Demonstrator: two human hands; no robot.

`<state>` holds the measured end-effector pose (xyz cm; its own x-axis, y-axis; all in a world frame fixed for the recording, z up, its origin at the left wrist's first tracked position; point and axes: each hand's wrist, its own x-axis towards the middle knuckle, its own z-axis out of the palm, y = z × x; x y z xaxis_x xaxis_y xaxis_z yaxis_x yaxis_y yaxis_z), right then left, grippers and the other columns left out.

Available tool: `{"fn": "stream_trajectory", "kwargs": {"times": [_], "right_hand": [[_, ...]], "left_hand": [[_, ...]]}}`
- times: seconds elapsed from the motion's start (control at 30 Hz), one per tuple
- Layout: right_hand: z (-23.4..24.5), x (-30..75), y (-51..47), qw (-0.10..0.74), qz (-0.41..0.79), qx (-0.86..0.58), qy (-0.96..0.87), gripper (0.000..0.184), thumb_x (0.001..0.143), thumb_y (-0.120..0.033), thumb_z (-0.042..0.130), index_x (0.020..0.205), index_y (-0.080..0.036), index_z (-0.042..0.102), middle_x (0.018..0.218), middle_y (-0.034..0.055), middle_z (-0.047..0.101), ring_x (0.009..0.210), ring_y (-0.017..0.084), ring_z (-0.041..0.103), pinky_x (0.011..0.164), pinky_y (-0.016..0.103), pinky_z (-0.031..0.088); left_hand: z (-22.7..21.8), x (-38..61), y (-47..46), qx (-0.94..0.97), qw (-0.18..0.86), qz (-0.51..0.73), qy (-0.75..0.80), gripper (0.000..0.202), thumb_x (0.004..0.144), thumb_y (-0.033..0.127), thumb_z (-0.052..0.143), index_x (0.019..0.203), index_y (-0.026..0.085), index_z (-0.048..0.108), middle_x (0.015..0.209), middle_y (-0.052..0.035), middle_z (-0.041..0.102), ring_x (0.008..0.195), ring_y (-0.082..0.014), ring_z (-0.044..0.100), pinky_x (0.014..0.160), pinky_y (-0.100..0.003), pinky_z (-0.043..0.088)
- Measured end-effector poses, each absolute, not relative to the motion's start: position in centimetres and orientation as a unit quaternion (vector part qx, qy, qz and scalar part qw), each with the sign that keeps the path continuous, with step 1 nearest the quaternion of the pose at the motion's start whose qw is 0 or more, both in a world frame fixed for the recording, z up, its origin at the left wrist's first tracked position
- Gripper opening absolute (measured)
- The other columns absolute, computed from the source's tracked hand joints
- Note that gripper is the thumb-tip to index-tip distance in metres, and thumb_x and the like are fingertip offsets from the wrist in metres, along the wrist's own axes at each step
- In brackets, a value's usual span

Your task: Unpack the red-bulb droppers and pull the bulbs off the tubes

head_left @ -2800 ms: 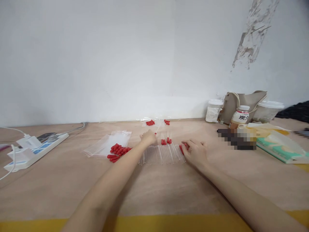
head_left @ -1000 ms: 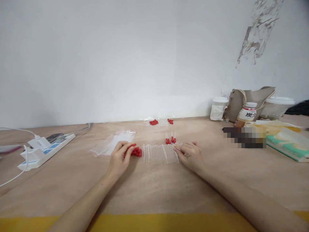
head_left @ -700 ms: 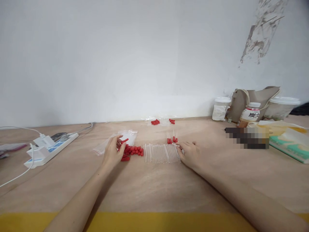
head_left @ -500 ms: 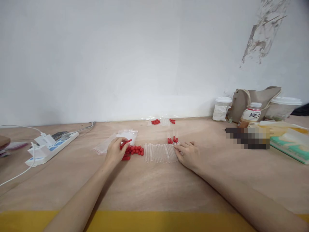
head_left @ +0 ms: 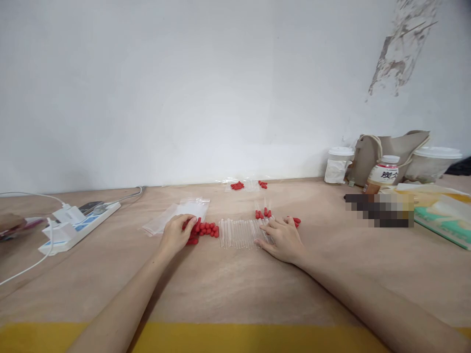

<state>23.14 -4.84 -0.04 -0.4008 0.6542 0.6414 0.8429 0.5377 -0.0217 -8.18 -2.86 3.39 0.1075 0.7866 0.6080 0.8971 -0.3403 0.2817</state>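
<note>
My left hand (head_left: 177, 233) is closed in a pinch at a small red rubber dropper bulb (head_left: 199, 222), over a heap of similar red bulbs (head_left: 209, 229). To the right of the heap, thin clear dropper tubes (head_left: 237, 233) lie side by side in a row. My right hand (head_left: 282, 239) rests at the row's right end, thumb and fingers apart, touching the tubes. Just beyond it lie several tubes with red bulbs (head_left: 263, 213) on their near ends. More red bulbs (head_left: 296, 221) show partly behind the right hand's fingers.
Clear plastic bags (head_left: 176, 214) lie behind the left hand. A bag with red bulbs (head_left: 237, 186) and tubes sits by the wall. At left are a power strip (head_left: 84, 225) and another person's hand (head_left: 11, 222). Cups, a bottle (head_left: 382, 174) and a bag (head_left: 392, 147) stand right.
My right hand has shifted slightly left and nearer over the tubes, its fingers spreading. The bulb at my left hand has turned more upright. Another person's hand shows more at the left edge.
</note>
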Motion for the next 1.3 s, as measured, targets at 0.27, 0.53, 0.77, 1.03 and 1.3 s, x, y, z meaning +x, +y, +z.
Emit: {"fn": "stream_trajectory", "kwargs": {"times": [0.27, 0.53, 0.77, 1.03, 1.3], "right_hand": [[-0.2, 23.3, -4.9, 0.315, -0.150, -0.459, -0.817, 0.033, 0.079, -0.049, 0.048, 0.095, -0.024, 0.061, 0.078, 0.0042, 0.063, 0.078, 0.018, 0.052, 0.074, 0.034, 0.025], [-0.3, 23.3, -4.9, 0.332, -0.145, -0.450, -0.817, 0.036, 0.079, -0.049, 0.047, 0.101, -0.023, 0.059, 0.087, 0.0065, 0.063, 0.081, 0.018, 0.052, 0.075, 0.034, 0.025], [-0.5, 23.4, -4.8, 0.378, -0.139, -0.461, -0.791, 0.028, 0.082, -0.042, 0.046, 0.095, -0.023, 0.061, 0.081, 0.0036, 0.063, 0.076, 0.015, 0.054, 0.075, 0.032, 0.024], [-0.9, 24.5, -4.6, 0.421, -0.137, -0.466, -0.766, 0.025, 0.084, -0.036, 0.045, 0.081, -0.023, 0.066, 0.069, 0.0010, 0.065, 0.060, 0.010, 0.052, 0.072, 0.028, 0.024], [-0.8, 25.4, -5.1, 0.431, -0.130, -0.464, -0.763, 0.023, 0.081, -0.028, 0.047, 0.069, -0.021, 0.066, 0.055, -0.0022, 0.063, 0.050, 0.008, 0.050, 0.069, 0.028, 0.024]], "left_hand": [[2.9, -8.4, -2.6, -0.749, 0.091, -0.341, -0.561, 0.025, 0.081, 0.037, 0.044, 0.081, 0.020, 0.062, 0.083, -0.0037, 0.064, 0.079, -0.0192, 0.056, 0.070, -0.030, 0.042], [2.2, -7.7, -2.7, -0.748, 0.169, -0.354, -0.535, 0.023, 0.082, 0.032, 0.042, 0.084, 0.021, 0.062, 0.085, -0.0043, 0.062, 0.081, -0.0199, 0.053, 0.076, -0.033, 0.039], [2.5, -8.0, -2.9, -0.674, 0.195, -0.444, -0.557, 0.028, 0.086, 0.030, 0.035, 0.088, 0.019, 0.061, 0.087, -0.0051, 0.061, 0.087, -0.0208, 0.052, 0.083, -0.036, 0.036], [3.8, -9.6, -2.1, -0.544, 0.153, -0.577, -0.589, 0.032, 0.086, 0.035, 0.034, 0.088, 0.016, 0.059, 0.087, -0.0057, 0.061, 0.085, -0.0192, 0.053, 0.072, -0.031, 0.042], [5.3, 2.3, -1.8, -0.839, 0.070, -0.269, -0.469, 0.016, 0.077, 0.028, 0.047, 0.077, 0.019, 0.060, 0.089, -0.0061, 0.058, 0.090, -0.0192, 0.051, 0.085, -0.032, 0.037]]}}
